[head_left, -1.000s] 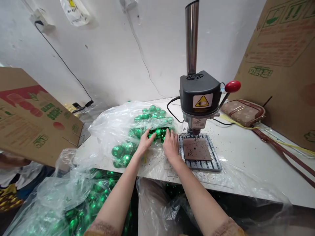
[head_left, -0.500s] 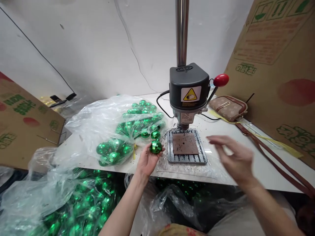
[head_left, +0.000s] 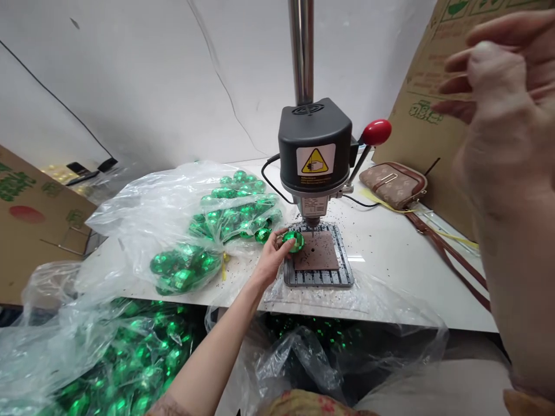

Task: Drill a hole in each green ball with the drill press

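Observation:
A shiny green faceted ball is pinched in my left hand, over the left edge of the brown square plate. That plate has a small hole and lies on the grey slotted base of a black drill press; the drill bit points down above it. Raised at the upper right, close to the camera, my right hand has its fingers apart and appears to hold nothing. The red-knobbed lever of the press lies to its left, untouched.
Clear plastic bags with many green balls cover the left of the white table. Another bag of balls sits below the table edge. A brown purse and cardboard box stand right. Dark shavings surround the base.
My left hand has carried the green ball rightward, from beside the base to over the brown plate. My right hand has risen from beside the base to the upper right.

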The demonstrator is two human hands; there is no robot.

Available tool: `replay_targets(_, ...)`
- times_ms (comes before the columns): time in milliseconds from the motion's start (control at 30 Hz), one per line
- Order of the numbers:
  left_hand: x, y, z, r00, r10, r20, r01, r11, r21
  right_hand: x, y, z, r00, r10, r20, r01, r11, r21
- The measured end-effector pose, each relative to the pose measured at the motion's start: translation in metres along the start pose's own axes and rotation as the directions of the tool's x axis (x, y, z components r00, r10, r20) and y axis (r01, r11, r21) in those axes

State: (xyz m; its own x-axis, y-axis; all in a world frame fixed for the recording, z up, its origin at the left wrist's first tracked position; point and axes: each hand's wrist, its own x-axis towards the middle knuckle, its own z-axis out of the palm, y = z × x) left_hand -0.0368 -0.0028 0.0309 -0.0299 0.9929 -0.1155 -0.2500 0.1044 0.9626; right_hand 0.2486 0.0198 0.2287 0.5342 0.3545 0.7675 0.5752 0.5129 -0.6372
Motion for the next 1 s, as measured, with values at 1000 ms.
replay_targets(1000,0.009,-0.036,0.023,0.908,0.333,0.254,-0.418,0.739,0.528,0.002,-0.034,0.063,0.829,0.157,0.537,-0.457,0.744,0.488)
